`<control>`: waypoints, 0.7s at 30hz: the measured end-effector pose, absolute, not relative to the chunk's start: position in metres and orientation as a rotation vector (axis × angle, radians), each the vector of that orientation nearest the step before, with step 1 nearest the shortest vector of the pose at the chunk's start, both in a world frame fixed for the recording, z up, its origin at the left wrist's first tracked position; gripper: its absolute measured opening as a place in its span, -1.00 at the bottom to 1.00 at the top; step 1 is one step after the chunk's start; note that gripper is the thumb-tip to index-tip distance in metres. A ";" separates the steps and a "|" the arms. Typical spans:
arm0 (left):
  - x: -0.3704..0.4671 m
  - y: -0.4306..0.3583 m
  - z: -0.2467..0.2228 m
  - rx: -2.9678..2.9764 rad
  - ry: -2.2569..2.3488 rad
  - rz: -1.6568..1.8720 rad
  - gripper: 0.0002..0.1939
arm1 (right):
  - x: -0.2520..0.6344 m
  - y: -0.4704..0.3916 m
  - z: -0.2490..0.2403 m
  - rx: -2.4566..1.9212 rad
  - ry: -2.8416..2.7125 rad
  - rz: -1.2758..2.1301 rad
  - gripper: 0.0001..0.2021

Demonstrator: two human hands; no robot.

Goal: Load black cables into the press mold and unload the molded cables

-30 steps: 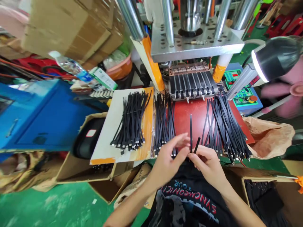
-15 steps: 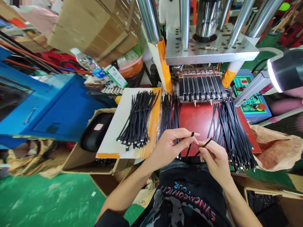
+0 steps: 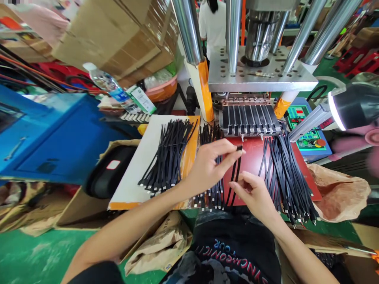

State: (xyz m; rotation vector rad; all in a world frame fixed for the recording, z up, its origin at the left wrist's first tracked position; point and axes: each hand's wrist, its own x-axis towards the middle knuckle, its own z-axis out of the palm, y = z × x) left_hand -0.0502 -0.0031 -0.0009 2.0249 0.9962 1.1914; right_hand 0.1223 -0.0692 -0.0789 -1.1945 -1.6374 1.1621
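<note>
Just right of the frame's center, the left hand (image 3: pixel 213 159) keeps a pinched grip on the tops of 2 black strands (image 3: pixel 238 169) above the red table (image 3: pixel 251 157); the right hand's (image 3: pixel 257 192) curled grip is lower, its hold unclear.

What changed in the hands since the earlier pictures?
The left hand, loosely open a second ago, now pinches the black cable and has moved forward toward the press, away from the right hand, which sits nearer the body. The cable pile on the white board lies as before.
</note>
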 end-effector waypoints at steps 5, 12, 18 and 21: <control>-0.057 0.079 -0.025 2.113 1.173 1.301 -0.75 | 0.137 -0.063 -0.077 -1.234 -1.789 1.647 -0.64; -0.053 0.181 -0.069 2.023 1.405 1.319 -0.80 | 0.160 0.087 -0.010 -1.168 -2.057 1.158 -0.50; -0.087 0.138 -0.070 2.422 1.161 1.331 -0.61 | 0.133 0.182 -0.027 -1.100 -2.021 1.078 -0.55; -0.105 0.119 -0.072 2.823 0.852 1.022 -0.59 | 0.129 0.195 -0.037 -1.102 -2.073 0.990 -0.58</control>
